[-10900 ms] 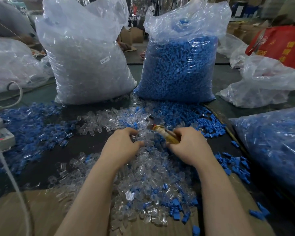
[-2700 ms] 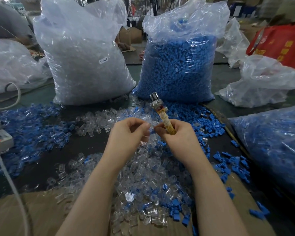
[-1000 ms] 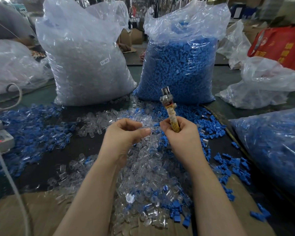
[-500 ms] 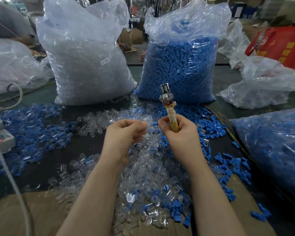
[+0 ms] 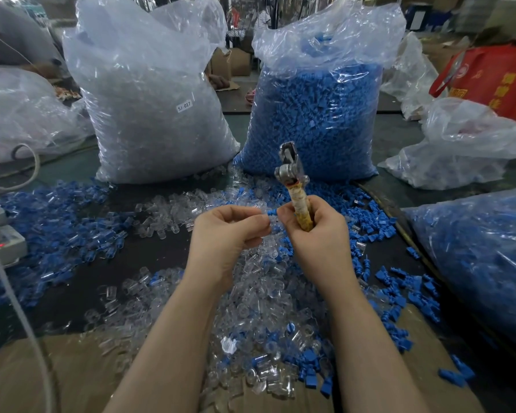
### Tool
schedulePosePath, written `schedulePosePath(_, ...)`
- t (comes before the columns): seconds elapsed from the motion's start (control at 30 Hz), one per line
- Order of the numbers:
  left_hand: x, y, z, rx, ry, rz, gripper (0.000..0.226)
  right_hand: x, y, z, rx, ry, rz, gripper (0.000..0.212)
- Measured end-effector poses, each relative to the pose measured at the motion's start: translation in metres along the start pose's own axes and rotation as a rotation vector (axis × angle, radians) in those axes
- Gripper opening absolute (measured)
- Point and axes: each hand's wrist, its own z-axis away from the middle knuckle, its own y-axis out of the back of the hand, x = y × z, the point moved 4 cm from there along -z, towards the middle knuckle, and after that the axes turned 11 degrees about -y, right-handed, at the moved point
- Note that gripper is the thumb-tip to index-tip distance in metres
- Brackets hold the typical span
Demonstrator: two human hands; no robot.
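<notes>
The left hand (image 5: 230, 234) and the right hand (image 5: 316, 236) meet tip to tip above a dark work table (image 5: 149, 251). Between them sits a small blue ribbed plastic plug (image 5: 272, 212). The left hand's fingers are curled in, with thumb and forefinger pinching the plug's left end. Whether a clear cap also sits in that pinch cannot be told. The right hand's fingers are wrapped round a metal-headed hand tool with a yellowed tape-wrapped handle (image 5: 301, 208). The tool stands nearly upright with its head pointing to 12 o'clock, and the right thumb touches the plug's right end.

The plug looks very light and fairly stiff, and its ribs should give the fingertips some bite. It is so small that only a fingertip pinch at one end suits it, which leaves the other end free to mate. A loose grip would likely drop it into the heap of small clear plastic caps (image 5: 259, 296) lying under the hands and toward 6 o'clock, where it would be hard to find. The tool probably weighs far more, so its taped handle is the sensible place to hold it.

A tall clear bag of transparent caps (image 5: 155, 120) stands at 11 o'clock and a clear bag of blue plugs (image 5: 316, 114) at 1 o'clock. Loose blue pieces (image 5: 57, 228) spread out at 9 o'clock. A brown cardboard sheet (image 5: 72, 377) lies at 7 o'clock.
</notes>
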Motion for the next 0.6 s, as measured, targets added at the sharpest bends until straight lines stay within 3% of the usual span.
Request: schedulePosePath(0.6,0.0054,-0.0091,0.0055,0.052,-0.143,-0.145,0.010,0.0000,-0.0036,-0.0004,0.001,0.003,-0.005,0.024)
